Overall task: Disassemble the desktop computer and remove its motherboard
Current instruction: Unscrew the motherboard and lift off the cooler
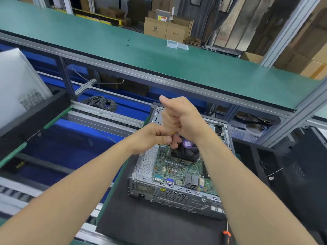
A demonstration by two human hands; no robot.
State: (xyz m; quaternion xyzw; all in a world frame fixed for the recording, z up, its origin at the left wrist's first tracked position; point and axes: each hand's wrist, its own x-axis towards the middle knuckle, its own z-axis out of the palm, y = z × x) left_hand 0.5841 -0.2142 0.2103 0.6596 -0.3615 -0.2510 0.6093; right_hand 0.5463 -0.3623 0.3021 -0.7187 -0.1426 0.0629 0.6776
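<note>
Right hand fisted, thumb up; left hand pinched, close beside it.

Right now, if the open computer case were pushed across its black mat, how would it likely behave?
The computer case looks like stiff sheet metal, probably heavy for its size. It lies low and flat, so tipping seems unlikely. The black mat looks soft, so it would likely drag, not glide.
</note>
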